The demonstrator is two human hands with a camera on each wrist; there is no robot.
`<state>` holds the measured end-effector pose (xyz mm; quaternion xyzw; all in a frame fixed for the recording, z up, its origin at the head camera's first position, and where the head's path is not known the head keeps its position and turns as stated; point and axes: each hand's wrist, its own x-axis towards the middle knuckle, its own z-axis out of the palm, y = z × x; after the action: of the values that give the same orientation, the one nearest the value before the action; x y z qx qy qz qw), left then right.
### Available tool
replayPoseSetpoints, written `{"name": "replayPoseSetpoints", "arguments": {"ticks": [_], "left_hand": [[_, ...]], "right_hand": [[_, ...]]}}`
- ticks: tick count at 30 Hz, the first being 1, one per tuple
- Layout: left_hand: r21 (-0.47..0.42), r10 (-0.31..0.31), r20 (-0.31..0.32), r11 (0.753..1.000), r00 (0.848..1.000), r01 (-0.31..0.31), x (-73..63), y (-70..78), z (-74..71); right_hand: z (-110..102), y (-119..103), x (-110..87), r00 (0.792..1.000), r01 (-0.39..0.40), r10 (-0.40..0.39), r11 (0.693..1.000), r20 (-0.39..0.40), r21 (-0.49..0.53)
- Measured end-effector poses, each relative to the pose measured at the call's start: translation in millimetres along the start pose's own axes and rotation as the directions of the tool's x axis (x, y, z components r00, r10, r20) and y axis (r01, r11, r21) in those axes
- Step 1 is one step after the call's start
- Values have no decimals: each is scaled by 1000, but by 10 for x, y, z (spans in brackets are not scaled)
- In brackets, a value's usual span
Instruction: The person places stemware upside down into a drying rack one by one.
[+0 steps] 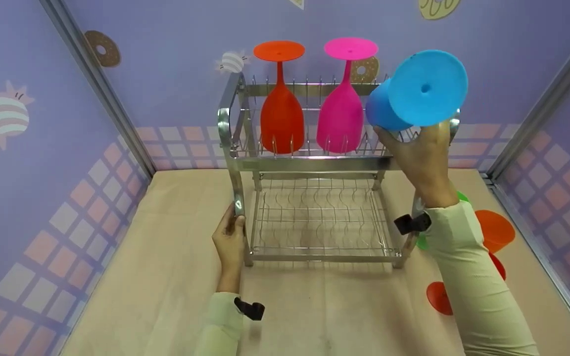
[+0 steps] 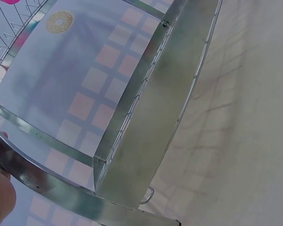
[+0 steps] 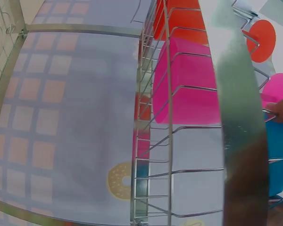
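Observation:
A two-tier metal dish rack (image 1: 309, 164) stands in front of me. On its upper tier, an orange goblet (image 1: 282, 118) and a pink goblet (image 1: 340, 118) stand upside down, their feet up. My right hand (image 1: 426, 153) grips a blue goblet (image 1: 428, 89) by the bowl at the right end of that tier. The blue goblet is tilted, its round foot facing the head camera; in the right wrist view its blue bowl (image 3: 279, 146) shows behind the rack's front bar. My left hand (image 1: 230, 242) holds the rack's left front leg, low down, with the thumb in front.
The lower wire tier (image 1: 319, 217) has wavy dividers. Right of the rack, partly behind my right sleeve, lie an orange cup (image 1: 495, 230), a red round foot (image 1: 439, 298) and something green (image 1: 463, 197). Patterned walls (image 1: 176, 74) enclose the table (image 1: 176, 296) at the back and sides.

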<state>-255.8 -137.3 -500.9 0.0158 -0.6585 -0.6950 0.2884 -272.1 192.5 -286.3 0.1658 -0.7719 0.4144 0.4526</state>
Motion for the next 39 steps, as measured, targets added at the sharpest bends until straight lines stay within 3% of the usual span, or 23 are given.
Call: {"name": "replayPoseSetpoints", "arguments": {"ticks": [6,10,14,17,19,23,27,39], "left_hand": [[-15,-19,-5,1000,1000,19,-4,9,-2],[-13,-22,5,1000,1000,22,-11,80,-1],[-16,-34,23,999,999,34,-44,240,-1],[-7,-27,31,1000,999,28,-57,282,-1],[7,-32,32,999,999,32,-59,290,2],[11,-46,21,999,999,46,-28,146,-4],[8,-36,10,999,999,36,-2,11,-10],[16,-36,1,999,999,36,6,-31,-23]], "right_hand": [[-21,-21,85,998,10,-7,998,65,-59],[-47,-66,137,991,-66,74,995,113,-79],[-74,-116,204,967,-163,188,975,173,-150],[-90,-139,259,950,-189,228,963,212,-190],[-103,-155,292,941,-201,247,958,232,-205],[-135,-158,356,918,-240,297,944,264,-226],[-172,-125,408,877,-284,357,925,321,-254],[-208,-13,518,711,-402,518,854,476,-329]]}}
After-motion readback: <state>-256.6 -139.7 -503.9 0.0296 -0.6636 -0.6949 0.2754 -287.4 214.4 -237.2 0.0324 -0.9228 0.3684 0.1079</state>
